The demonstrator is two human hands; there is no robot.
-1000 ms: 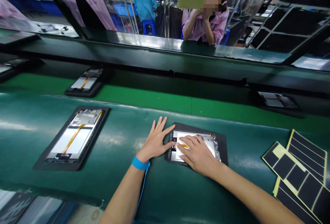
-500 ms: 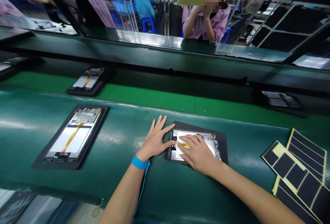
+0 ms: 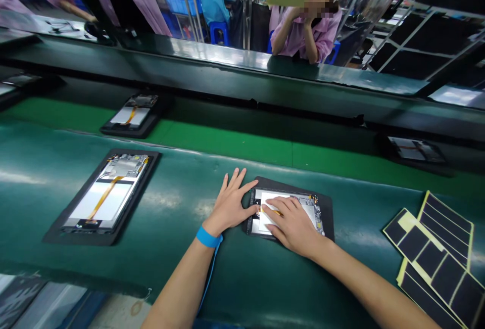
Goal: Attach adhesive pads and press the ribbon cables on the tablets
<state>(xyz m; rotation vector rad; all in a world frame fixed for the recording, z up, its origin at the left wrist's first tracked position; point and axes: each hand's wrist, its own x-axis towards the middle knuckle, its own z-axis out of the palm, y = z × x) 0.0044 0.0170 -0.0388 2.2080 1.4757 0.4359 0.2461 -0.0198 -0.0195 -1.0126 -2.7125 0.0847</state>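
Observation:
An opened tablet (image 3: pixel 310 213) lies on a dark foam pad (image 3: pixel 329 218) in front of me, its battery and circuit board bare. My left hand (image 3: pixel 233 202) is spread at the tablet's left edge, with the thumb and index finger touching it and the other fingers on the green mat. On the white battery area, over the orange ribbon cable, my right hand (image 3: pixel 293 220) rests with its fingers lying flat and slightly apart. The palm hides part of the tablet. A blue wrist strap (image 3: pixel 208 238) with a cord circles my left wrist.
Another opened tablet (image 3: pixel 104 195) lies on its pad at the left. Sheets of black adhesive pads (image 3: pixel 435 253) overlap at the right. Beyond the mat, a green conveyor belt (image 3: pixel 227 144) carries more tablets, including one (image 3: pixel 132 111) at back left. People in pink sit opposite.
My right fingers have shifted very slightly on the tablet, while my left hand keeps its place. Tablets on the belt have moved a little to the right. The view has tilted slightly.

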